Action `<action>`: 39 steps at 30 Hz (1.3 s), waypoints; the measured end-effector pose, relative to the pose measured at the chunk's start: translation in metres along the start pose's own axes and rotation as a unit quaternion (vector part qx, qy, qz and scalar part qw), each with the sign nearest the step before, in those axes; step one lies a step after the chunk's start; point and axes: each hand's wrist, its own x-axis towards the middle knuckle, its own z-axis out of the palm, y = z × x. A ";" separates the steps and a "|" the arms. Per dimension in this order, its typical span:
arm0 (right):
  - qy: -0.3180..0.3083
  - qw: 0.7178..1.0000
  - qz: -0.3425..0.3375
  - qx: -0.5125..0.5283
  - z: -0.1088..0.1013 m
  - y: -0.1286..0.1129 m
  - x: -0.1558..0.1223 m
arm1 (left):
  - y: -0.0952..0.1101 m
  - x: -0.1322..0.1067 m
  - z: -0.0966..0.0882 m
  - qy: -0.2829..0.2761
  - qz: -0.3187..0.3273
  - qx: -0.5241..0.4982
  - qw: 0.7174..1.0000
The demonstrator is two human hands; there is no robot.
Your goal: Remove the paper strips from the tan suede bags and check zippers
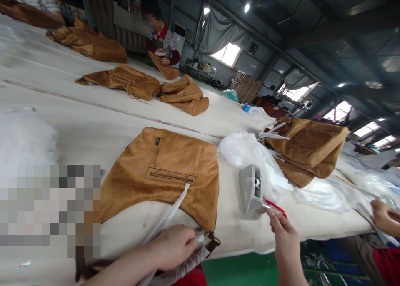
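A brown suede-look bag point(184, 157) lies flat in front of me, with a zipped pocket and a small dark label. A white paper-like strip point(170, 211) runs from its zipper pull down behind my left hand. My left hand point(175, 246) is closed around a strap wrapped in crinkled clear-white plastic point(193, 261), beside a metal ring at the bag's corner. To the right stands a grey tape dispenser point(246, 192). My right hand point(283, 230) pinches clear tape at the dispenser's front edge, with something red just behind the fingers.
More brown bags point(125, 82) lie across the table point(75, 107). Clear plastic sheeting point(243, 150) and a brown bag stack point(306, 148) sit at the right. A co-worker's hand point(384, 215) is at the right edge; another person point(162, 44) handles a bag at the far side.
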 end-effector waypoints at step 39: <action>-0.447 0.885 0.129 0.024 0.072 -0.027 -0.165 | 0.006 -0.011 0.034 -0.009 -0.034 -0.131 0.991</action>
